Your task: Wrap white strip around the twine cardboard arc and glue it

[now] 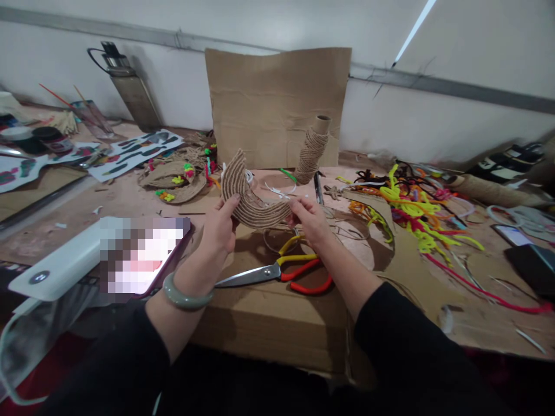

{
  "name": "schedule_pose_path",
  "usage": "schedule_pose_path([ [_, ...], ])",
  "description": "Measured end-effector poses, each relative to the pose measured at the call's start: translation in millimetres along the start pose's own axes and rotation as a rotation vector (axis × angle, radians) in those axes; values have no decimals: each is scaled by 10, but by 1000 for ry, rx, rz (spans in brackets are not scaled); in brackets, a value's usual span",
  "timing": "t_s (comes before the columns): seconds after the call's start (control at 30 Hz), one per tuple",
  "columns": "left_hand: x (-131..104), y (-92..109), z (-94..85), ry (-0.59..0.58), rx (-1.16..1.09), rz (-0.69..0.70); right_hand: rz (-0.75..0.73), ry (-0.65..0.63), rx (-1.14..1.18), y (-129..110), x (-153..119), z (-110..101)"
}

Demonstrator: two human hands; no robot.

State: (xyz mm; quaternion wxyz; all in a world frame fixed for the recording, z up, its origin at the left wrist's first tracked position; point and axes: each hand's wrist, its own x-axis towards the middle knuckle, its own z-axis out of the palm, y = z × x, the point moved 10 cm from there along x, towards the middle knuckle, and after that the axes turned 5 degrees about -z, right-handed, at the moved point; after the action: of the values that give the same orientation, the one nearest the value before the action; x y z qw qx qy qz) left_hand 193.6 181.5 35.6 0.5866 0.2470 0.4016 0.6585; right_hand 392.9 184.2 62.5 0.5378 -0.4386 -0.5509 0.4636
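Observation:
A crescent covered in rows of brown twine (255, 209) is held up between my hands over the cardboard. My left hand (225, 222) is closed on its left side, thumb on the front face. At the right tip, the fingers of my right hand (309, 218) pinch the crescent's end; whether they also hold a loose strand I cannot make out. Below lie scissors (277, 270) with yellow and red handles, partly behind my right wrist. Behind the crescent stands a tilted spool of twine (313, 147).
Upright cardboard (269, 104) leans on the wall. Bright pipe cleaners (401, 214) are heaped at right. A lit phone (147, 257) and a white device (65, 260) lie at left. Twine-covered pieces (173, 182) and a bottle (134, 95) are further back.

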Motion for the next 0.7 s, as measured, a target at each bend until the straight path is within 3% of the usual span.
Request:
schedule_pose_path([
  [0.13,-38,-80,56,-41,38,-77,-67,121,89,-65,25,-130],
  [0.27,-76,-113,90,-49,10,-114,69,-52,68,60,-3,81],
  [0.37,-91,-144,150,-106,30,-146,124,-93,69,136,-25,138],
  [0.57,-32,11,31,-14,-40,-21,96,-22,101,125,26,44],
  [0.7,-13,23,41,-23,-60,-1,90,-16,72,138,24,42],
])
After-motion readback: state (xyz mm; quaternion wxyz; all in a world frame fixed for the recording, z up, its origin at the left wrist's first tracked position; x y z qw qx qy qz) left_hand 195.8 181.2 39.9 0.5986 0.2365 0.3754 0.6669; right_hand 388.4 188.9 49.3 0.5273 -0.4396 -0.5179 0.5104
